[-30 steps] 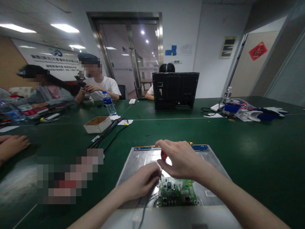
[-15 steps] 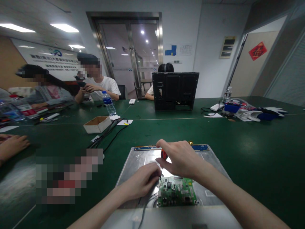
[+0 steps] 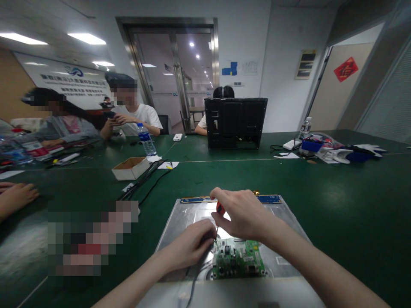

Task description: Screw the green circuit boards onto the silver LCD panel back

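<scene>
A metal panel (image 3: 170, 231) lies on the green table in front of me, with a green circuit board (image 3: 237, 259) on its near half and a blue strip board (image 3: 270, 199) along its far edge. My right hand (image 3: 242, 214) grips a red and black screwdriver (image 3: 220, 208), whose shaft points down at the board's upper left corner. Beside the tip is my left hand (image 3: 195, 241), its fingers curled together; what they hold, if anything, is hidden. A dark cable (image 3: 193, 286) runs below my left hand.
An open box (image 3: 130, 169), black cables and a bottle (image 3: 147, 140) stand at left. A black frame (image 3: 236, 124) stands upright at the far side. Gloves (image 3: 337, 154) and bags lie at right. People sit beyond; another person's hand (image 3: 19, 196) rests at far left.
</scene>
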A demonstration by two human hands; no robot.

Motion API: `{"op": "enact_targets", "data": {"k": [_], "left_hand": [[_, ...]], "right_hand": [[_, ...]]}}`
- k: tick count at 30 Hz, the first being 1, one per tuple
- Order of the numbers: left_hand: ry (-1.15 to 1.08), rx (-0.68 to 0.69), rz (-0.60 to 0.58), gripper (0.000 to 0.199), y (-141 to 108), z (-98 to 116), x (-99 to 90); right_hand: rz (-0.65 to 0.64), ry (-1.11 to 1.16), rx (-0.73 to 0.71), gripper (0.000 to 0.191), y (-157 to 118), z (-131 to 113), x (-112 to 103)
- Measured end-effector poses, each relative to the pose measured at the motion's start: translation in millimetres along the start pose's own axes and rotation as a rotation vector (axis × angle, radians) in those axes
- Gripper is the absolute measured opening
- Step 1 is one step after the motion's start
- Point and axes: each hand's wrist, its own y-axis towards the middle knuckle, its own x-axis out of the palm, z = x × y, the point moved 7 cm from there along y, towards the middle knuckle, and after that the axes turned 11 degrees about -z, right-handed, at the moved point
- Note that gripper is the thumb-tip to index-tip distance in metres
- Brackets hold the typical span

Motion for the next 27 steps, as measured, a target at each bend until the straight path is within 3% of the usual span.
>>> {"op": "enact_targets", "data": {"k": [16,27], "left_hand": [[-0.002,-0.002,-0.023,0.010,0.6,-0.4,0.8],[0.033,0.003,-0.006,0.008,2.1,-5.1,1.2]], "right_hand": [[-0.056,0.075,-0.041,0.028,-3.6,-0.8,-3.9],[-0.030,0.042,-0.008,0.018,-0.3,3.0,-1.4]]}}
